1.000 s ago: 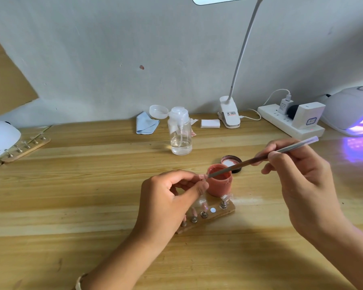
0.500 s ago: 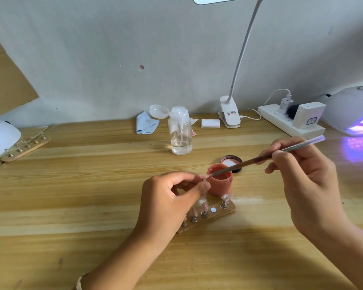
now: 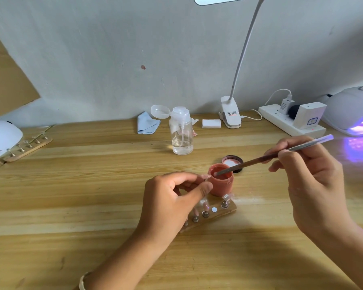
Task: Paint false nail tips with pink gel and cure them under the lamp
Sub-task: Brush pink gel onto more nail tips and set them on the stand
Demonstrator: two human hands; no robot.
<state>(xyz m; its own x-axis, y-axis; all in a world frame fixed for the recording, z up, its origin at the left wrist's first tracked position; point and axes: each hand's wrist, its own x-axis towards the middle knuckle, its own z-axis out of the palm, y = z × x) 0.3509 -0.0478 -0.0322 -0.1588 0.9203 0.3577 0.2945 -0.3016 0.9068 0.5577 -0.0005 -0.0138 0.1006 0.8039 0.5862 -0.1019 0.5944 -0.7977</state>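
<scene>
Your left hand [image 3: 172, 197] pinches a false nail tip [image 3: 205, 176] between thumb and forefinger, the other fingers curled under, just left of the pink gel pot [image 3: 221, 185]. Your right hand [image 3: 308, 178] grips a thin brush [image 3: 260, 159] like a pen. Its working end reaches into the pot's open mouth, apart from the tip. The pot's lid [image 3: 231, 161] lies just beyond, under the brush shaft. Beneath your left thumb sits a wooden holder [image 3: 218, 214] with more tips on metal pegs. Beyond your right hand, the curing lamp [image 3: 352, 109] glows violet.
</scene>
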